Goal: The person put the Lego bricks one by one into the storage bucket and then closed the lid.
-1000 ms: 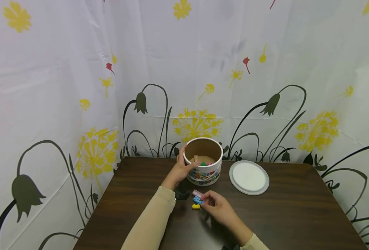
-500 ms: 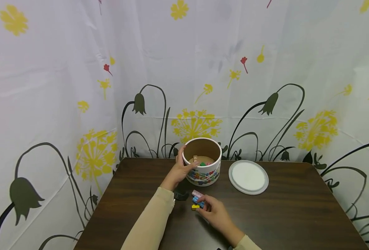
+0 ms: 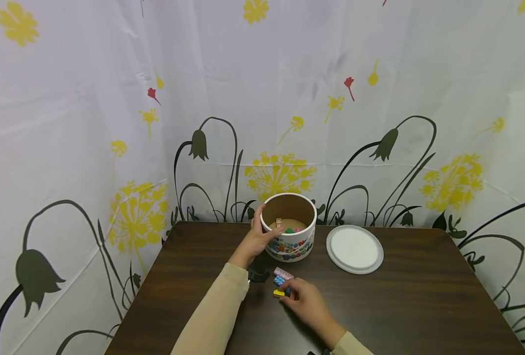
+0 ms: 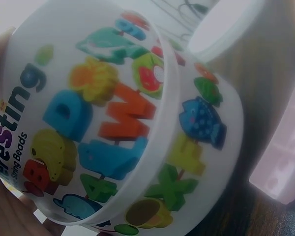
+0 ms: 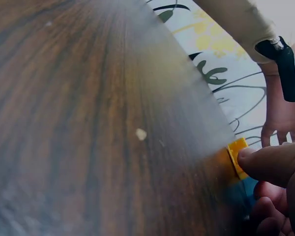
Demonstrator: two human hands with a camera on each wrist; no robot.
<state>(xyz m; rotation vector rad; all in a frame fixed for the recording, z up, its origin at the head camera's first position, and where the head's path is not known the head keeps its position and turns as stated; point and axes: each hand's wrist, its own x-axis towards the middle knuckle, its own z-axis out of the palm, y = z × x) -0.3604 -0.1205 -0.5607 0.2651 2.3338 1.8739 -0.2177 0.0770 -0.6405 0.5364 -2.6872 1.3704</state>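
My left hand (image 3: 254, 243) grips the white tub (image 3: 294, 252) at its left side, with the thumb over the front rim. Letters, fruit and animals are printed on the tub (image 4: 160, 142), and several bricks lie inside. In front of it, on the table, are a pink brick (image 3: 282, 273), a light blue brick (image 3: 280, 280) and a yellow brick (image 3: 278, 293). With curled fingers my right hand (image 3: 309, 304) pinches a darker blue brick (image 3: 287, 291), mostly covered by the fingers. In the right wrist view the thumb tip overlaps the yellow brick (image 5: 237, 153).
A round white lid (image 3: 355, 249) lies on the dark wooden table (image 3: 400, 296), right of the tub. Behind the table's back edge hangs a flower-printed curtain (image 3: 227, 74). The left wrist wears a black band (image 3: 258, 276).
My right hand has shifted slightly down and left, its thumb now beside the yellow brick. The left hand stays on the tub.
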